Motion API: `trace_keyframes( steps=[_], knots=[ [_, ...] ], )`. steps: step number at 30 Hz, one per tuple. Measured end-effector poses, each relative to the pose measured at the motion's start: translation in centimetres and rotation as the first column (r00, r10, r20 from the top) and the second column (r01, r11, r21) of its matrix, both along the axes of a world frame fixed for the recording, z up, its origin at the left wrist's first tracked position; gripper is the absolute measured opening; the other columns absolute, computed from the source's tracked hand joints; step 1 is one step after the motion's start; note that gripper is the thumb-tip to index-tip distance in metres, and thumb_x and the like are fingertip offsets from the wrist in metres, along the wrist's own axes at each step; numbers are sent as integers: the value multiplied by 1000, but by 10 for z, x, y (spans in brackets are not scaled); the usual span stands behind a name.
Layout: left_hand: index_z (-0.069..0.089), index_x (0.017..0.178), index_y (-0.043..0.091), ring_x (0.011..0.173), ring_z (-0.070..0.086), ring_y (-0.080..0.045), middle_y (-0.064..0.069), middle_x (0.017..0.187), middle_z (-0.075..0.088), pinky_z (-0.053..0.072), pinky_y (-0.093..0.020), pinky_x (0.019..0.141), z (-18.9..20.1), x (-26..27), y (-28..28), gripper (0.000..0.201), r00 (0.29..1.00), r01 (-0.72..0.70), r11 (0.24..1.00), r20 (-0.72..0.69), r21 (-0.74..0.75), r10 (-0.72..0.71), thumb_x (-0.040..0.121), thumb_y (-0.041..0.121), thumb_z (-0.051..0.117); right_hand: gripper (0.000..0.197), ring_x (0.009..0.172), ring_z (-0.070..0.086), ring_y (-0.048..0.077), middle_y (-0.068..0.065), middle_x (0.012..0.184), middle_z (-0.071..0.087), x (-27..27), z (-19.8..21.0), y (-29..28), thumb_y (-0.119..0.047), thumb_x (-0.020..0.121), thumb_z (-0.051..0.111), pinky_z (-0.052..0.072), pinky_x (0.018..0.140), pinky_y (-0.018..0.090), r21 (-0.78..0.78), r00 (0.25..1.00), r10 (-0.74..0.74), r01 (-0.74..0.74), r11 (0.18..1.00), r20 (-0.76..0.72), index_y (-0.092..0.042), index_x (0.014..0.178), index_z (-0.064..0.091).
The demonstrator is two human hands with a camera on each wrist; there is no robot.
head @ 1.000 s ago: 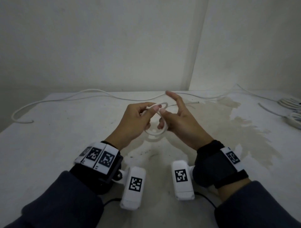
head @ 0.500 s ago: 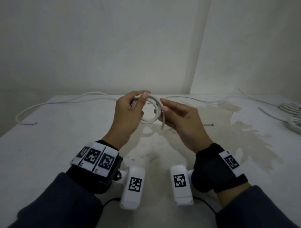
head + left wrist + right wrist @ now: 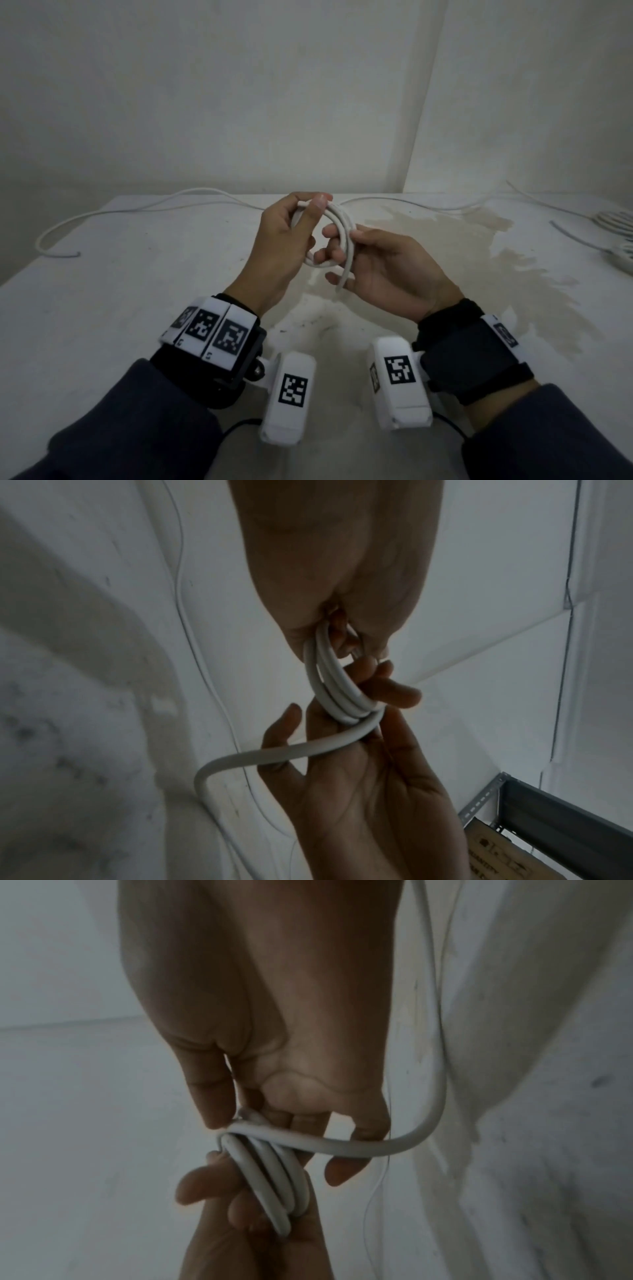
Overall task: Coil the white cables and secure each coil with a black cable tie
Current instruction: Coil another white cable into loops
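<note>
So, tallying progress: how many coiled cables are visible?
3. Held coil sits between left hand and right hand; second coil and third coil lie at the table's right edge, cropped; more may be hidden.

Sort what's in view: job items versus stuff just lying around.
Job:
white cable coil, held by left hand and right hand
loose white cable on table
coiled cables at right edge

Lying about:
metal rack
</note>
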State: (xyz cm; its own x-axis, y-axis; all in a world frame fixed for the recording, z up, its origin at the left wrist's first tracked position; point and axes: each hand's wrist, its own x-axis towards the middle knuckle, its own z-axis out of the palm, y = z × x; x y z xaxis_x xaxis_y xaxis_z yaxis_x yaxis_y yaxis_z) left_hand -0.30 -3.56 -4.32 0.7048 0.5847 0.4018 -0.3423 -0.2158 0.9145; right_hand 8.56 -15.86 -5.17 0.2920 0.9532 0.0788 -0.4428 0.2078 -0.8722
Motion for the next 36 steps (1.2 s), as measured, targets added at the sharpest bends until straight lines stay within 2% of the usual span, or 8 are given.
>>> trace_keyframes(
  steps=[7,11,13,17,21,25,30,36],
  knots=[
    [63,90,13,50,39,-5,4,61,42,39,-19,51,-9,7,-7,16,998,53,992,-15,-116,-55,98,20,51,34,55,41,11,-7,52,33,2,-2,6,-38,95,40,39,54,23,-18,997,-45,44,999,-65,-17,70,51],
    [61,97,15,75,53,-16,-4,84,55,46,-30,67,-11,7,-2,43,962,96,954,-218,-285,-162,94,54,42,37,50,39,8,-9,50,32,1,-1,7,-35,100,35,35,55,22,28,984,-163,165,986,-68,-18,69,46],
    [58,96,10,62,53,-17,-7,77,58,45,-27,57,-12,6,0,60,884,57,887,-390,-459,-258,91,65,34,38,50,39,8,-9,50,32,3,1,7,-36,99,36,35,56,22,110,977,-171,185,977,-127,-19,67,47],
    [53,80,5,33,42,-11,-16,62,64,34,-15,33,-15,2,-6,50,616,112,826,-614,-553,-494,93,53,43,35,52,38,9,-8,52,33,1,3,6,-37,96,39,34,64,25,239,966,-56,119,964,-254,-18,67,48],
    [62,92,-5,54,68,-15,-20,75,71,52,-16,46,-20,3,-7,17,781,72,776,-449,-626,-434,94,11,56,35,54,40,9,-8,51,34,-2,-1,8,-37,95,40,37,68,26,242,967,-38,101,965,-252,-19,67,49],
    [66,95,-13,77,71,-18,-21,92,71,58,-20,69,-23,4,-2,13,964,19,714,-176,-700,-198,87,-5,60,37,59,47,13,-4,53,39,5,-7,8,-35,100,36,41,69,28,121,936,-285,313,942,-204,-15,71,49],
    [63,104,0,77,71,-13,-10,95,71,59,-24,74,-17,7,-8,14,996,-83,868,-17,-490,85,91,1,58,37,53,47,11,-4,52,39,14,-13,9,-34,102,33,32,60,25,-41,896,-407,406,913,-180,-13,77,51],
    [65,111,4,95,69,-25,-14,103,71,59,-35,79,-20,6,-5,19,1000,11,909,12,-416,-7,95,8,54,40,48,37,10,-6,48,30,10,-11,9,-34,102,32,30,52,22,-48,937,-287,283,958,-199,-14,72,48]
  ],
)
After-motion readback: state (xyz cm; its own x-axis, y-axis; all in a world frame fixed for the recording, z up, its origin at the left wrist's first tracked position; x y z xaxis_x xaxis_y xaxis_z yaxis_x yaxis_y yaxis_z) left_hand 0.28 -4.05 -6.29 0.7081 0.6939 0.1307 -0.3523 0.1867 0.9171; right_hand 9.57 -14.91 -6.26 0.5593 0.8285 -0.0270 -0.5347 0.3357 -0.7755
